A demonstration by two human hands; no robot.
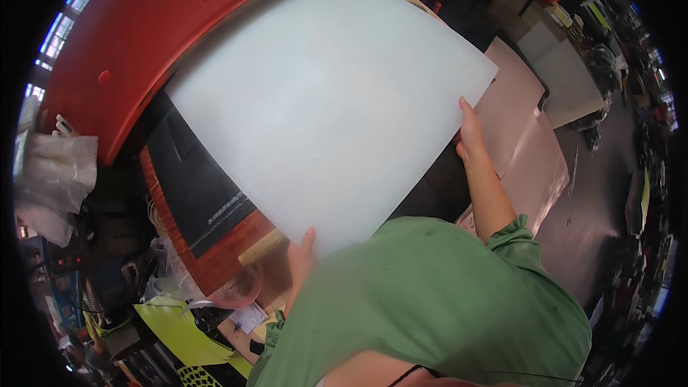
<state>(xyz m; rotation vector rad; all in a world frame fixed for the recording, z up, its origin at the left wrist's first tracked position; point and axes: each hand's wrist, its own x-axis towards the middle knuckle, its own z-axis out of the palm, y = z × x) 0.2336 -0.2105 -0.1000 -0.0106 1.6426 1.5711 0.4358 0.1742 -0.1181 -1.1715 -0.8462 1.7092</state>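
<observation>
A large white sheet (330, 93) fills the middle of the view, held between both my hands. My left hand (301, 254) grips its near left edge, with the thumb on top and the fingers hidden underneath. Farther up on the right, my right hand (469, 129) holds the right edge, thumb along the upper face. The sheet's far part reaches close to a big red machine beam (150, 36). Beneath the sheet, a black flat panel (197, 179) shows at the left, lying on a reddish-brown board (229, 251).
Pinkish sheets (519, 122) lie on the right, near a grey panel (566, 79). Clear plastic bags (57, 179) hang at the far left. A yellow-green sheet (183, 333) and a pink basket (240, 290) are at the lower left. Clutter lines the right side.
</observation>
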